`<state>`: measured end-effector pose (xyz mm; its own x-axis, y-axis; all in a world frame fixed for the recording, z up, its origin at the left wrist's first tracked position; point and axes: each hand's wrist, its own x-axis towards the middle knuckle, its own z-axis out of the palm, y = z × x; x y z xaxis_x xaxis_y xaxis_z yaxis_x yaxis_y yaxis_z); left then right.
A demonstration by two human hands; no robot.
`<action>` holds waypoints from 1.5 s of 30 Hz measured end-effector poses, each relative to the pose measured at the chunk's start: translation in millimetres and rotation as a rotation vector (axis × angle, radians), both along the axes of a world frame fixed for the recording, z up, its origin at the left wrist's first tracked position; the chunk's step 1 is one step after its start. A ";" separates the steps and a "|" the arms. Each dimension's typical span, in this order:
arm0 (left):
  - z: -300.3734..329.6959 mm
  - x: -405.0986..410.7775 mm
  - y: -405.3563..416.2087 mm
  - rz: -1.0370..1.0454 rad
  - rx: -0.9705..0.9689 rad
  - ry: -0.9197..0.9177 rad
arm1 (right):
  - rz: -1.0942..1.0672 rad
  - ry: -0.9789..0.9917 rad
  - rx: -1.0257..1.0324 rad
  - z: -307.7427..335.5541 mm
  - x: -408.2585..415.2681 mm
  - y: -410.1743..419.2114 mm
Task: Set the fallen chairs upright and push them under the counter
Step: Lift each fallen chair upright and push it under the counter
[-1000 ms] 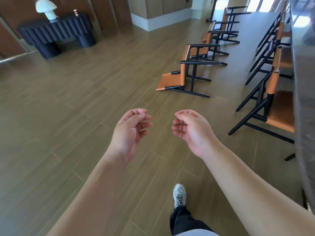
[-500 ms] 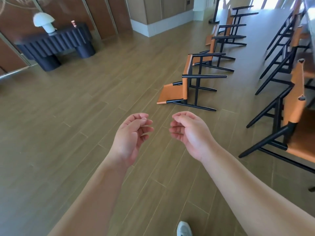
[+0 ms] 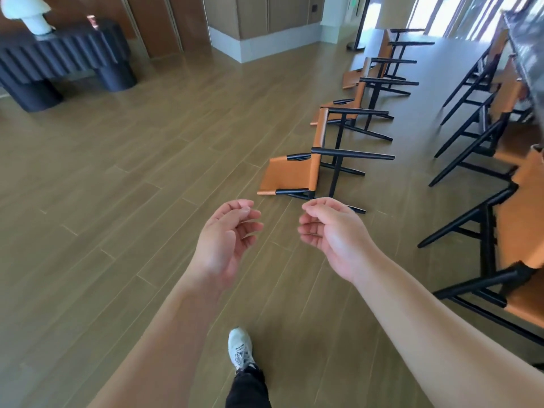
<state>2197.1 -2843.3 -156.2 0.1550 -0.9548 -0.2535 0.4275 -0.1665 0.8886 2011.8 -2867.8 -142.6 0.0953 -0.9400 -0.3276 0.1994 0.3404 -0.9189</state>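
Closer now than a second ago, the nearest fallen chair [image 3: 297, 175] lies on its back on the wood-plank floor [image 3: 117, 201], legs pointing right, just beyond the hands. More fallen chairs [image 3: 362, 92] line up behind it. Upright chairs [image 3: 500, 201] stand along the counter [image 3: 527, 45] at the right edge. Left hand [image 3: 223, 242] and right hand [image 3: 332, 234] hang loosely curled, holding nothing. A white shoe [image 3: 240, 347] steps forward. Far left stands a dark ribbed table [image 3: 59, 60] with a white lamp [image 3: 26, 10].
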 end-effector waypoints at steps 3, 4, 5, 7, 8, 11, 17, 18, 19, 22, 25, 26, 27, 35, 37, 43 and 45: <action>-0.6 35.0 -59.6 -0.014 0.015 0.035 | -0.034 0.031 0.001 5.6 34.8 -53.2; 1.0 47.1 -78.7 -0.018 0.017 0.044 | -0.037 0.042 0.000 8.7 47.7 -70.6; 2.9 59.0 -97.0 -0.024 0.017 0.049 | -0.041 0.052 -0.002 12.0 61.0 -87.6; 7.5 81.4 -130.3 -0.052 0.003 0.049 | -0.052 0.063 -0.015 18.8 85.9 -118.3; 10.3 91.8 -146.9 -0.066 -0.012 0.046 | -0.058 0.061 -0.030 21.9 97.1 -132.6; 18.5 118.4 -189.2 -0.082 -0.028 0.023 | -0.066 0.053 -0.050 27.4 123.1 -168.3; 21.0 158.5 -251.9 -0.108 -0.058 0.002 | -0.084 0.010 -0.043 31.0 154.7 -237.9; 19.3 164.0 -263.5 -0.096 -0.058 -0.004 | -0.071 0.002 -0.051 29.7 159.1 -250.8; 18.0 168.8 -275.7 -0.084 -0.055 -0.006 | -0.056 -0.007 -0.058 27.9 163.5 -263.7; 14.4 176.7 -317.9 -0.075 -0.036 -0.023 | -0.023 -0.034 -0.069 18.8 173.1 -305.4; 13.8 182.7 -368.3 -0.075 -0.034 -0.051 | -0.007 -0.066 -0.049 7.8 183.6 -358.8; 14.3 185.2 -386.7 -0.070 -0.037 -0.059 | -0.003 -0.082 -0.037 4.6 187.9 -379.4; 15.1 188.0 -406.5 -0.064 -0.040 -0.067 | 0.000 -0.099 -0.026 2.0 193.0 -401.2; 18.5 193.2 -570.0 -0.064 0.040 -0.125 | -0.014 -0.127 0.027 6.5 205.2 -575.2; 20.8 190.7 -605.8 -0.064 0.029 -0.118 | -0.015 -0.119 0.030 10.2 201.1 -610.0; 24.1 186.2 -684.0 -0.102 0.021 -0.128 | -0.041 -0.142 0.026 19.8 200.0 -687.2; 24.6 189.9 -706.9 -0.120 0.018 -0.129 | -0.044 -0.141 0.021 19.9 201.8 -704.9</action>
<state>2387.0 -3550.2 -131.6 0.0727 -0.9640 -0.2559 0.2864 -0.2256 0.9312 2213.5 -3572.7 -122.7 0.1003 -0.9376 -0.3330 0.3417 0.3468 -0.8735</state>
